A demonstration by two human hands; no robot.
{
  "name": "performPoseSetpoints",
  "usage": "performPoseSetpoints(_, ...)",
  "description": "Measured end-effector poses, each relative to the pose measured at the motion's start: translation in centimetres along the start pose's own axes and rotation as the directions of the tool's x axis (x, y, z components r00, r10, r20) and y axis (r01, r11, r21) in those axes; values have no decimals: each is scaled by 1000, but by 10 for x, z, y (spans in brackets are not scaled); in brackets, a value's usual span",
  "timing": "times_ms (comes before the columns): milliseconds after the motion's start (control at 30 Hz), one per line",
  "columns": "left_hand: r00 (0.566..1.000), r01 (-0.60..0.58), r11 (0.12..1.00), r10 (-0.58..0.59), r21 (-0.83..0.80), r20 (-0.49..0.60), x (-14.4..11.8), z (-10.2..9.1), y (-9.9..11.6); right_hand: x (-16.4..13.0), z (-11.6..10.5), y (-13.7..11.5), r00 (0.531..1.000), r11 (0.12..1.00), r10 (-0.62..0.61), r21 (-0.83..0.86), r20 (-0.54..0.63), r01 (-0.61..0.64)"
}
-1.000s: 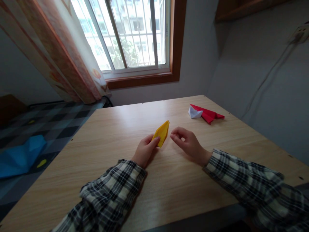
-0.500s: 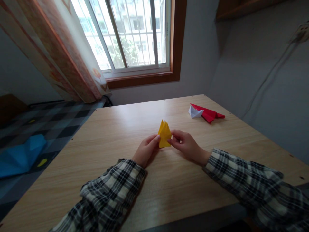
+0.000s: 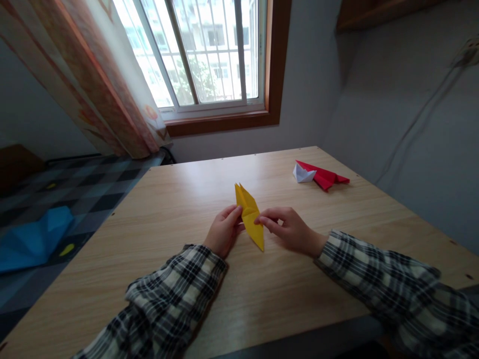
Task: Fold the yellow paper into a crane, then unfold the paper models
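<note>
Far left of frame: blue folded sheet [image 3: 32, 241] lies on the checkered floor [image 3: 93, 189], w/ a striped curtain [image 3: 93, 80] hanging above it at upper left. Both same as a sec ago.

Centre: left hand [image 3: 223, 233] rests on the wooden table [image 3: 157, 239], thumb + fingertips pinched on the left edge of the yellow folded paper [image 3: 250, 216]. Grip was there 1 s ago too, hand barely shifted. The paper itself differs — 1 s ago it was a compact shape tipped toward the upper right; half a sec ago it stood upright w/ two small peaks; now it's a long narrow diamond, one tip toward the window [image 3: 202, 55], the other down toward the bottom of the frame, low over the table at mid-frame.

Just right of it: right hand [image 3: 288, 229] now pinches the paper's right edge. 1 s ago it was off the paper, fingers curled, a gap between them. So both hands are clamped on the same piece, close together.

Upper right of table: white paper boat [image 3: 302, 174] touching a red paper plane [image 3: 325, 177] — unchanged, well apart from the hands.
</note>
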State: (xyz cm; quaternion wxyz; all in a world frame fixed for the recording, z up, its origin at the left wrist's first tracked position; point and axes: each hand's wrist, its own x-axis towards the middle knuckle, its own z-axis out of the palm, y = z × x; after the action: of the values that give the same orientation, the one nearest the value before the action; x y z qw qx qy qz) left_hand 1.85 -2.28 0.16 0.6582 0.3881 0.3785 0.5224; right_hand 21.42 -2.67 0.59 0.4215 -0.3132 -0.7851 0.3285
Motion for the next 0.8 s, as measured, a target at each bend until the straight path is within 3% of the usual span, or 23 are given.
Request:
performPoseSetpoints(300,1000,-5,1000,5,-6,-13,-3,5,4,2,4,15,988,985,119,137,-98,-105)
performPoseSetpoints(600,999,-12,1000,13,-19,40,-4,4,6,3,2,13,986,971,160,171,40,-164)
performPoseSetpoints(800,998,2,1000,-2,7,64,-4,3,4,3,3,16,990,969,125,208,58,-134)
